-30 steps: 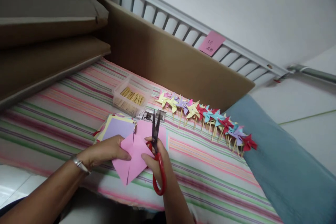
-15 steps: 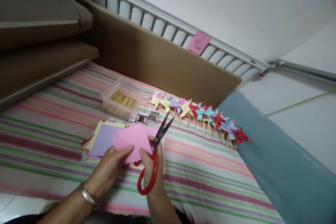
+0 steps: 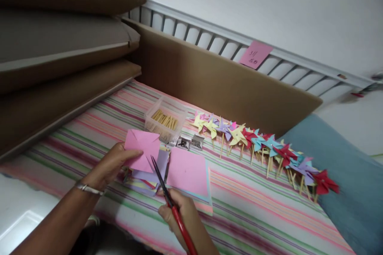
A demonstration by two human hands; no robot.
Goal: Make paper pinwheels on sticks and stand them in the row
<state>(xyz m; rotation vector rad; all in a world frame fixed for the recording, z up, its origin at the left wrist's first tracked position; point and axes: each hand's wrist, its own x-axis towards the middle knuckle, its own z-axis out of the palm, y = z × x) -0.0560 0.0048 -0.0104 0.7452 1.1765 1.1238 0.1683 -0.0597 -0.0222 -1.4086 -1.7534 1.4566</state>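
Observation:
A square of pink paper point(image 3: 142, 137) with short cuts running in from its top corners is pinched in my left hand point(image 3: 115, 165), thumb on the front. My right hand point(image 3: 184, 211) grips red-handled scissors point(image 3: 165, 191), their dark blades angled up toward the paper's lower right part. Whether the blades touch the paper I cannot tell. Beneath the held sheet lies a pile of coloured paper squares point(image 3: 163, 163), purple on top. Beside it rests another paper stack point(image 3: 188, 171) topped with pink.
A clear plastic box point(image 3: 146, 123) holds several short wooden sticks. Two small boxes of dark metal bits point(image 3: 183, 143) stand next to it. Finished paper pinwheels point(image 3: 239, 135) line the back edge before a brown board point(image 3: 224, 83). Stacked cushions point(image 3: 66, 44) rise at the left.
My right hand has let go of the paper and swung the scissors round, blades now toward it. My left hand holds the sheet alone, raised a little. The view has turned left.

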